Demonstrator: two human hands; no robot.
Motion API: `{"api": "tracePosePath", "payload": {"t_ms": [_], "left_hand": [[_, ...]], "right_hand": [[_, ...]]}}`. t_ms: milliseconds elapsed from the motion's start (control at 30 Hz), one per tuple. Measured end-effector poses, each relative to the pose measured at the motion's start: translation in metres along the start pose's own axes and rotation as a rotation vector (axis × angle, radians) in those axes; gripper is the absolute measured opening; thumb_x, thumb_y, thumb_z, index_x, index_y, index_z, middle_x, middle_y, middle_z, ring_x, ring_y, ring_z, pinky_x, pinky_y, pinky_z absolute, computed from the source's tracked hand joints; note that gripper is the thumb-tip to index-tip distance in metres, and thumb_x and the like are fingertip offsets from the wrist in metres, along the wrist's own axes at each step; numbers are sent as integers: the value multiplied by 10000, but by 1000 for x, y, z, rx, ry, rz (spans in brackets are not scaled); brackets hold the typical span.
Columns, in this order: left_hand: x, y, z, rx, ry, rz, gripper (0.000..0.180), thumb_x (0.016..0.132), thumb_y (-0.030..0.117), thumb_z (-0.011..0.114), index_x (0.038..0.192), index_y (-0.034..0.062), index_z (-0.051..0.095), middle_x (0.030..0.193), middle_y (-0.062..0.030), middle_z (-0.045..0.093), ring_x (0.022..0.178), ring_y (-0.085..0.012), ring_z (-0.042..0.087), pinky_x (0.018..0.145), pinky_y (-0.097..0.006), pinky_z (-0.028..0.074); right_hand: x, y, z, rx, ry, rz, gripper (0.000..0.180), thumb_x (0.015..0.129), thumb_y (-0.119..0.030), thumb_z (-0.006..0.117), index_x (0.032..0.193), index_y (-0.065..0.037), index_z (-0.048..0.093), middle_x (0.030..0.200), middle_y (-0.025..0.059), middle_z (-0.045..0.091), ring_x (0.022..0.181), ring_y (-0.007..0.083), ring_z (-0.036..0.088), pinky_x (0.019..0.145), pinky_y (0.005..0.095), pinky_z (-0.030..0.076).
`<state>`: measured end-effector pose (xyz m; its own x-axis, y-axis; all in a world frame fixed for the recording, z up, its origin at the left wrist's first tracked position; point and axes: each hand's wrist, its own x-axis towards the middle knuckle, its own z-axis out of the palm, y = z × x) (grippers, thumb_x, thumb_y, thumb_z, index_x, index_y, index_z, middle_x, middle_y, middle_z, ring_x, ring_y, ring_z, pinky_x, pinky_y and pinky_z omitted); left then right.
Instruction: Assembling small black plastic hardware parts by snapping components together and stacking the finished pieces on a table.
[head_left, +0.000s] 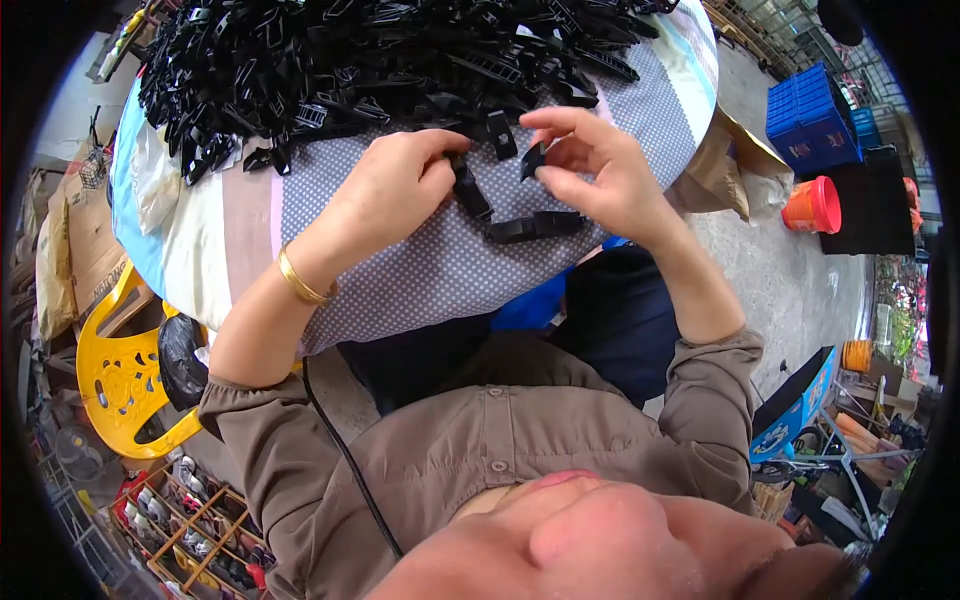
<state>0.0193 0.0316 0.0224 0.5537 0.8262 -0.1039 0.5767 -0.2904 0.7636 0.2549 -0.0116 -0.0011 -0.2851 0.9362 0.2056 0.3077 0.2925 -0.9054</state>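
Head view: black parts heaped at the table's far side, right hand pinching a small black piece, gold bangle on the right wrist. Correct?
Wrist is wrong: the head view shows the gold bangle on the left wrist. Black parts and right hand pinching a small black piece: as you said.

Bright, diffuse light is reaching the tabletop, with the patterned tablecloth (400, 285) showing its dots clearly. The strongest brightness is sitting toward the right, where the concrete floor (740, 285) is appearing pale and washed. Glossy black plastic pieces (400, 65) are throwing back small white highlights — their deeper recesses are merging into near-solid black. The gold bracelet (298, 278) is catching a glint. Below the table edge, the dark trousers (620, 310) are sinking into shadow. Fisheye distortion is bowing the table's outline and tilting the blue crate (812, 115); black vignetting is closing the corners — small detail near the rim is softening.
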Motion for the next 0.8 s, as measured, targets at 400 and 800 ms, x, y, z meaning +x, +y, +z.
{"api": "tracePosePath", "payload": {"t_ms": [400,800], "left_hand": [[-4,-3,13,293,122,223,254,747,185,767,949,43,705,911,-103,593,833,-284,608,749,-362,506],[-6,-3,4,234,81,270,198,722,48,765,888,-20,680,831,-107,609,727,-234,625,636,-313,508]], "right_hand": [[3,2,4,-295,2,-278,285,715,-21,705,999,-28,685,989,78,679,917,210,620,799,328,491],[-1,0,-3,-458,-30,-299,260,664,-15,734,921,-18,701,897,82,672,865,251,598,774,341,475]]}}
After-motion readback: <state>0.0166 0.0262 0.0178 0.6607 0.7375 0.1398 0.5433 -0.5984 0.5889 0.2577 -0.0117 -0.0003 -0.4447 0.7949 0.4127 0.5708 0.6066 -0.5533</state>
